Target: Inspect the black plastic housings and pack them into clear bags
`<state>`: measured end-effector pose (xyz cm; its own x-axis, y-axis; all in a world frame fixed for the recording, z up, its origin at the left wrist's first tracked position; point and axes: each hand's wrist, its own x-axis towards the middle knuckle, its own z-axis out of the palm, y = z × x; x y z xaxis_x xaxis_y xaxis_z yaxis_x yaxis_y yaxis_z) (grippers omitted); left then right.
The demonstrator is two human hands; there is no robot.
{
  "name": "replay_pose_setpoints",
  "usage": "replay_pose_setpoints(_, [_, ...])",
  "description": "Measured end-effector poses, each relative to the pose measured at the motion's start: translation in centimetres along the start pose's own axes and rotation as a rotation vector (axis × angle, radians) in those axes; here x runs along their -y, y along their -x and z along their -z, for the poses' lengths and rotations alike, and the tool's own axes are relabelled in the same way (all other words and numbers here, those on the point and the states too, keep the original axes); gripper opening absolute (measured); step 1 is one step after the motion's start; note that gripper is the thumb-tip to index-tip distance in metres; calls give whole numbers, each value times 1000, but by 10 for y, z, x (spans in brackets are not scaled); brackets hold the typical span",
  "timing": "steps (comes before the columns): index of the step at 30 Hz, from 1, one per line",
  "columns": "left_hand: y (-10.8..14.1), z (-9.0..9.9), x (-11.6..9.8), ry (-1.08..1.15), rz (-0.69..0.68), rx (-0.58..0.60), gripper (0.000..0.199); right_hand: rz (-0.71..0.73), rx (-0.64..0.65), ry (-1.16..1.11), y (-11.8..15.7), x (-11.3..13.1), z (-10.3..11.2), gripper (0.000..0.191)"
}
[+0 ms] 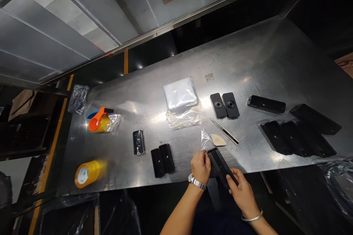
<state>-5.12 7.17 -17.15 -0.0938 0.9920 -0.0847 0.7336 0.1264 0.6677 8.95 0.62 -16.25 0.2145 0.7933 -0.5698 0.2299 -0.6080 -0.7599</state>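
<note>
**Q:** State of each hand?

**A:** Left hand (200,167) and right hand (242,194) are clamped on opposite ends of one black rectangular case (221,165), positioned over the near edge of the steel tabletop (248,62).

**Q:** Adjacent items?

**A:** Beyond the left hand, a crumpled clear plastic bag (206,139) touches a beige pad (218,140); steel tweezers (224,131) lie just beside the pad

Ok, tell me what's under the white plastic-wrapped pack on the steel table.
A crumpled clear plastic bag lies under the white pack, on the steel table; the part directly beneath is covered and unseen.
</note>
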Motion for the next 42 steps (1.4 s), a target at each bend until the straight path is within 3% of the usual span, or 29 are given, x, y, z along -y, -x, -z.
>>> replay_pose_setpoints(4, [7,-11,5,82,152,-22,17,125,-80,136,-2,-7,-1,19])
replay_pose_setpoints(8, [11,-16,10,140,239,-26,30,240,-105,243,-3,-16,-3,17])
replay_pose_setpoints(12, [14,-14,7,160,260,-27,32,320,-127,325,-4,-24,-8,18])
replay_pose_setpoints(18, [15,-9,9,184,234,-130,17,409,-147,427,-5,-27,-16,22])
replay_pose_setpoints(24, [17,-6,15,296,282,-156,17,458,-126,478,-4,-21,-21,21])
replay_pose_setpoints(29, [16,-10,18,431,424,-221,27,468,-96,475,-4,-19,-29,20])
replay_pose_setpoints(35, [18,-10,26,619,547,-214,33,421,-99,451,-5,-14,-36,17])
replay_pose_setpoints(42, [17,-3,26,660,707,-201,36,435,-49,388,-3,-9,-37,14])
